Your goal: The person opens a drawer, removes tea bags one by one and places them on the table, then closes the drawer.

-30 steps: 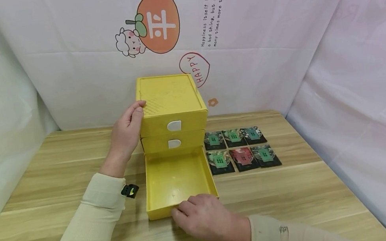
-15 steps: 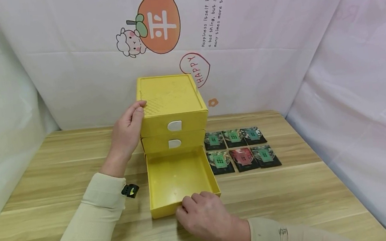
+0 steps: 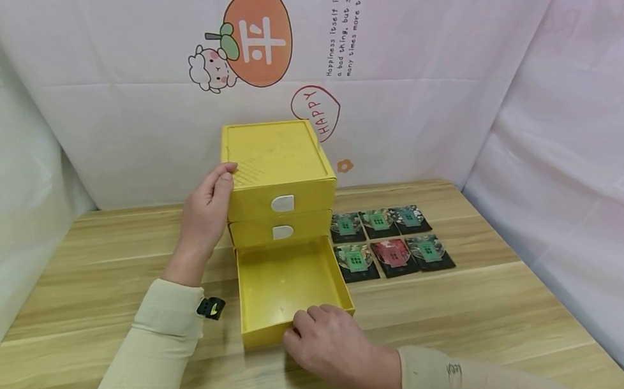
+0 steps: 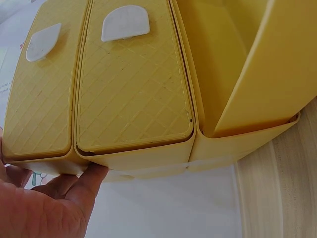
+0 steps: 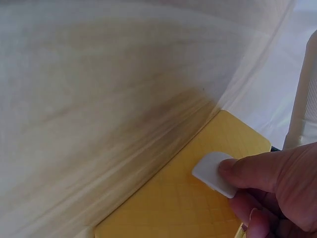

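Note:
A yellow drawer cabinet (image 3: 275, 154) with three stacked drawers stands at the back of the table. Its bottom drawer (image 3: 282, 288) is pulled far out, and nothing lies in it. My right hand (image 3: 331, 343) is at the drawer's front; in the right wrist view, thumb and fingers pinch its white handle (image 5: 213, 171). My left hand (image 3: 206, 210) rests on the cabinet's upper left side, fingertips over the top edge. In the left wrist view its fingers (image 4: 89, 186) lie against the cabinet's side. Both upper drawers (image 4: 131, 89) are closed, with white handles (image 3: 282, 203) showing.
Several small square packets (image 3: 394, 257), mostly dark green and one red, lie in two rows right of the cabinet. White printed cloth (image 3: 424, 111) hangs behind the wooden table (image 3: 476, 317) and at both sides. A black wristband (image 3: 210, 308) is on the left wrist.
The bottom drawer first shifts slightly right, and its front then moves a little back toward the cabinet, the right hand going with it. My left hand stays in place.

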`<control>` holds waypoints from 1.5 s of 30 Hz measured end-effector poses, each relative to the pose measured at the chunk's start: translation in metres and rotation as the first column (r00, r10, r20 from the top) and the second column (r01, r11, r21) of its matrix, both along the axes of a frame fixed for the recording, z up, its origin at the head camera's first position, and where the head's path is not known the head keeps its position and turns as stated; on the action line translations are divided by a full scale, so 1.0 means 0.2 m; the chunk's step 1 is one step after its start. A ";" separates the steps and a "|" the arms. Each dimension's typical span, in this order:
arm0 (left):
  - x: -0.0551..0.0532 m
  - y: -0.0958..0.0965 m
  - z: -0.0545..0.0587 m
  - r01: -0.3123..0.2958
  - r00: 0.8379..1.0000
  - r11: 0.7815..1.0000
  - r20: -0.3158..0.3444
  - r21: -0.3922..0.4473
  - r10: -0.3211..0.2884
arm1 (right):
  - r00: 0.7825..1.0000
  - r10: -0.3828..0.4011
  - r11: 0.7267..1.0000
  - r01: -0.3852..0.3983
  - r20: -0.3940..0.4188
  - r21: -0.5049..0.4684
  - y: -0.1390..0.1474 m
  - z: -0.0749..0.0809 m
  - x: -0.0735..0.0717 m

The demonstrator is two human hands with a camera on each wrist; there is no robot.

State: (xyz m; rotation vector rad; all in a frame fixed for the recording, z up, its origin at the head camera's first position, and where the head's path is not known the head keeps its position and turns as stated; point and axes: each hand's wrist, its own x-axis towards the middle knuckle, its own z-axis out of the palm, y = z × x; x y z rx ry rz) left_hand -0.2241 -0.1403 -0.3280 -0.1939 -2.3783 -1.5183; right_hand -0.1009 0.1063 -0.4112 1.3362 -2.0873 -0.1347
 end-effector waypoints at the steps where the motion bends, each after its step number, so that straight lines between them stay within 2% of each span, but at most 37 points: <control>1: 0.00 0.00 0.00 0.000 1.000 1.000 -0.001 -0.001 0.000 | 1.000 0.001 1.000 -0.001 -0.004 -0.008 0.00 0.00 -0.01; 5: 0.00 0.00 0.00 -0.002 1.000 1.000 -0.008 -0.001 0.002 | 1.000 -0.008 1.000 0.008 -0.013 -0.004 -0.01 0.00 -0.02; 20: 0.00 0.01 0.00 0.004 1.000 1.000 -0.022 0.009 -0.004 | 0.997 -0.065 0.996 0.062 0.048 0.057 -0.04 0.02 -0.08; 30: 0.00 0.00 -0.01 -0.002 1.000 1.000 -0.026 0.005 0.002 | 0.994 -0.104 0.991 0.101 0.024 0.091 -0.07 0.02 -0.12; 39: 0.00 0.01 -0.01 -0.013 1.000 1.000 -0.026 -0.003 0.013 | 0.995 -0.099 0.993 0.100 -0.022 0.059 -0.09 0.00 -0.19; 45: -0.01 0.00 -0.01 -0.009 1.000 1.000 -0.028 -0.008 0.009 | 0.993 -0.116 0.992 0.117 -0.019 0.055 -0.10 -0.01 -0.24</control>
